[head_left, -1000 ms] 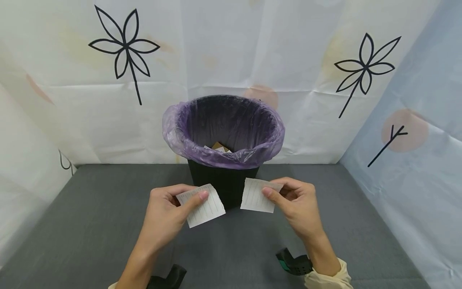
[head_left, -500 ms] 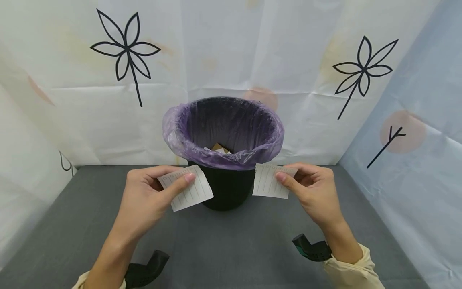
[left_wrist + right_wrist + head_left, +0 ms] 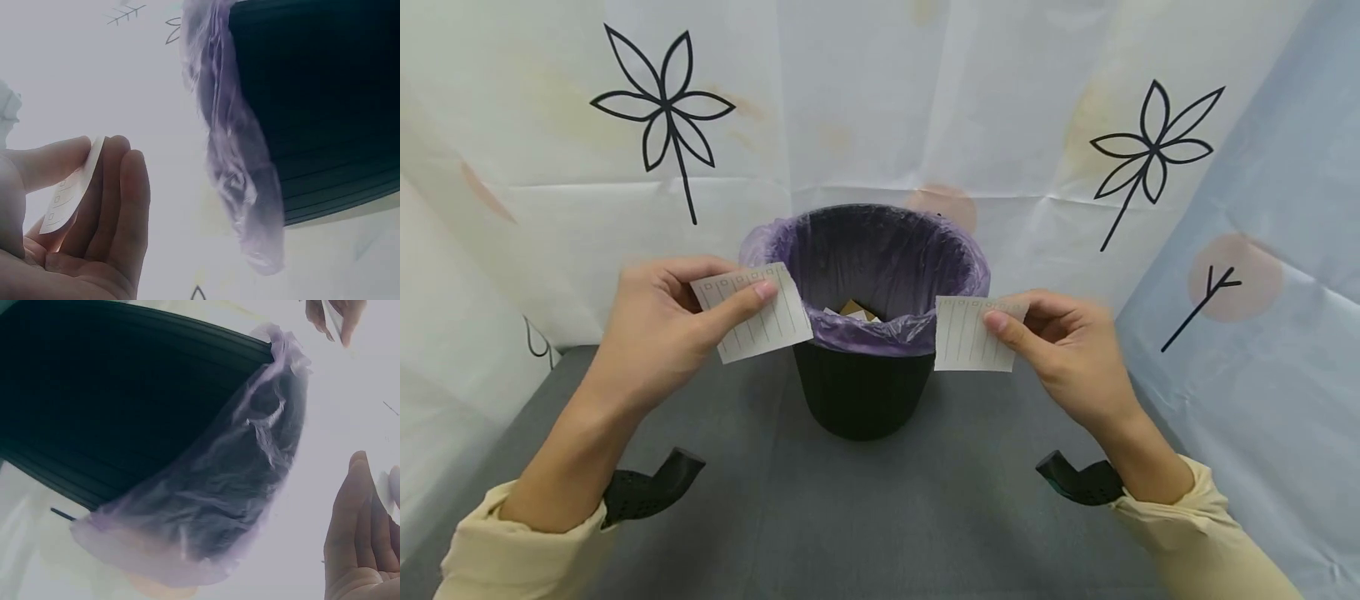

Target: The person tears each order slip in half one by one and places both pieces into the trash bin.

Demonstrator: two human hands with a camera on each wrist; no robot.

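My left hand (image 3: 673, 312) pinches a torn piece of lined paper (image 3: 767, 321) between thumb and fingers, in front of the left rim of a black trash bin (image 3: 865, 392). On the right, my right hand (image 3: 1071, 354) pinches another lined paper piece (image 3: 962, 337), which overlaps the bin's right front edge in the head view. A purple plastic bag (image 3: 880, 335) lines the bin and folds over its rim. Inside lie several scraps (image 3: 856, 311), white and brown. The left wrist view shows the left piece (image 3: 78, 187) edge-on in the fingers, apart from the bag (image 3: 234, 156).
The bin stands on a grey padded surface (image 3: 850, 517) against a white cloth backdrop (image 3: 865, 100) with leaf drawings. A bluish cloth (image 3: 1285, 400) closes off the right side. Dark devices (image 3: 651, 487) are strapped to both wrists.
Both hands have risen and spread apart, each keeping its paper piece. They have gone from in front of the bin's lower body up to about rim height in the head view.
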